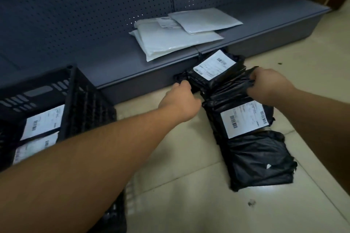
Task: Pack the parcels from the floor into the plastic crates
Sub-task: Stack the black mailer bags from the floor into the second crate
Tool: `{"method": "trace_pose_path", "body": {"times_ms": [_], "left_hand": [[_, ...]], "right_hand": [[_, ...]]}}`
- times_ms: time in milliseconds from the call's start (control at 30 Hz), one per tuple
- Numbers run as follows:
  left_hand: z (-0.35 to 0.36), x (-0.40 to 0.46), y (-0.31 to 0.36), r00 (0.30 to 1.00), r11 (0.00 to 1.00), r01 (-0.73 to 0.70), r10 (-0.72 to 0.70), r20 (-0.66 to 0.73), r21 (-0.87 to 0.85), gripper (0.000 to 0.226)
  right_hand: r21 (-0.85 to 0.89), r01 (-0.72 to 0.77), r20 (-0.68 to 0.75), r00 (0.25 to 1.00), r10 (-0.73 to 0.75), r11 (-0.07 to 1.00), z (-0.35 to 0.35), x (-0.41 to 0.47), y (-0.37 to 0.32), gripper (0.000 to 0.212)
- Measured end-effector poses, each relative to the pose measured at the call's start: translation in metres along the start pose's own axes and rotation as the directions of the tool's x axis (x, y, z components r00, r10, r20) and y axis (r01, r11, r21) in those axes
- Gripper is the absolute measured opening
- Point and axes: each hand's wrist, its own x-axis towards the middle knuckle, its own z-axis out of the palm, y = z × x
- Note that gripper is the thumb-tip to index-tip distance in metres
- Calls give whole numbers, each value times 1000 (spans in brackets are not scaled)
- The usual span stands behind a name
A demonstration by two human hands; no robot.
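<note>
Several black plastic parcels lie in a row on the tiled floor, leaning against the shelf base. The far one, a black parcel with a white label [217, 73], is gripped at its left edge by my left hand [181, 100] and at its right edge by my right hand [269, 87]. A second labelled black parcel [244, 119] lies just in front of it, and an unlabelled black parcel [259, 159] lies nearest me. The black plastic crate [85, 100] stands at the left with labelled parcels [43, 123] inside.
A dark grey shelf unit [117, 62] with a perforated back panel runs across the back. White mailer envelopes [176, 38] lie on its bottom shelf. Pale floor tiles [189, 185] spread between the crate and the parcels.
</note>
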Motion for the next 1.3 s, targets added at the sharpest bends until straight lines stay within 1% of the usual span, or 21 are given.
{"method": "trace_pose_path", "body": {"times_ms": [67,133,167,267,300,367,433,500,567,600,667,733,800,933,1000,1033,1100,1133,1233,1267,1300], "left_hand": [[15,3,11,999,1000,19,-18,36,-25,50],[28,5,20,995,997,56,-51,86,-51,49],[35,6,25,991,995,72,-64,116,-71,43],[50,5,38,983,986,96,-71,172,-140,10],[56,6,41,978,984,100,-69,197,-151,7],[71,9,47,960,974,148,-100,260,-170,19],[88,14,50,934,949,237,-164,317,-208,30],[104,17,51,906,913,317,-212,366,-258,30],[115,20,54,881,873,385,-251,401,-300,30],[120,22,55,872,848,415,-266,411,-331,28],[125,26,58,856,800,462,-289,429,-383,22],[126,27,61,847,759,489,-297,441,-429,23],[127,29,61,841,735,507,-306,447,-450,28],[125,31,58,854,698,503,-312,417,-509,18],[125,33,55,866,686,489,-309,393,-539,17],[122,30,56,875,683,476,-302,379,-554,23],[117,28,54,880,663,471,-310,360,-582,49],[114,27,52,881,648,473,-326,344,-597,55],[104,24,42,887,616,459,-352,298,-640,42],[100,23,39,890,599,452,-351,290,-661,44],[96,22,36,895,588,441,-347,280,-678,51]], "right_hand": [[-16,-53,69,996,54,998,5,1,18,32],[-30,-80,147,986,84,996,12,1,34,25],[-35,-84,178,980,89,996,15,2,42,24],[-48,-82,257,962,92,995,23,3,61,27],[-50,-85,281,955,96,995,26,4,65,26],[-42,-111,321,940,119,993,32,5,73,28],[0,-156,347,926,146,988,39,7,81,36],[45,-215,364,913,185,975,45,12,87,47],[106,-273,382,899,214,956,50,16,92,53],[150,-291,394,894,213,945,52,18,93,54],[244,-312,414,890,192,918,56,22,94,47],[306,-331,425,887,183,893,59,22,92,35],[339,-350,422,886,191,873,61,23,90,29],[394,-399,411,882,229,828,58,22,85,22],[411,-431,417,872,255,803,57,22,84,17],[429,-453,425,864,268,781,55,21,82,14],[476,-487,437,854,284,732,51,20,79,9],[492,-498,440,850,290,714,49,20,77,10],[529,-510,444,847,291,678,42,17,68,18],[547,-510,445,849,285,664,40,16,64,20],[566,-506,443,852,277,651,37,16,60,22]]}}
